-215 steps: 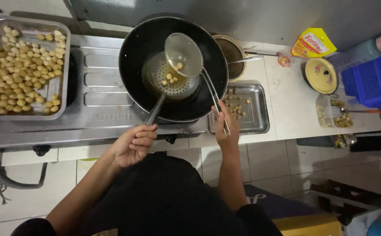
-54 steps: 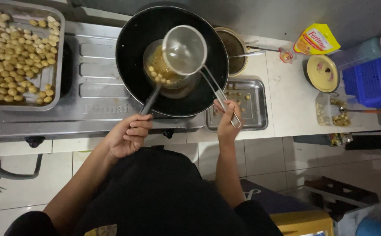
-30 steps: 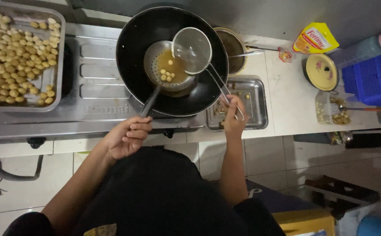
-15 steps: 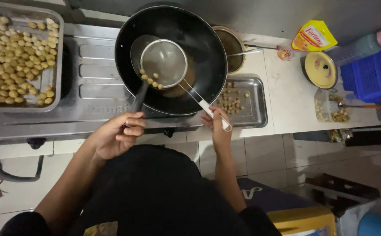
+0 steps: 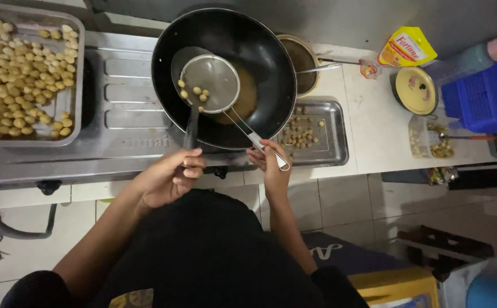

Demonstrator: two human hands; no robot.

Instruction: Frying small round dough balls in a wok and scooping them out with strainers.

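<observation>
**Two strainers over a black wok**

Big round black wok sitting on the stove, a pool of brownish oil in the bottom. Over its left half there's a round mesh strainer, tilted a bit, on a thin metal handle running down-right over the rim. Just under it and partly covered sits a second skimmer, its dark handle pointing straight down past the near rim. A handful of small pale yellow balls lie along the mesh's left edge.
</observation>
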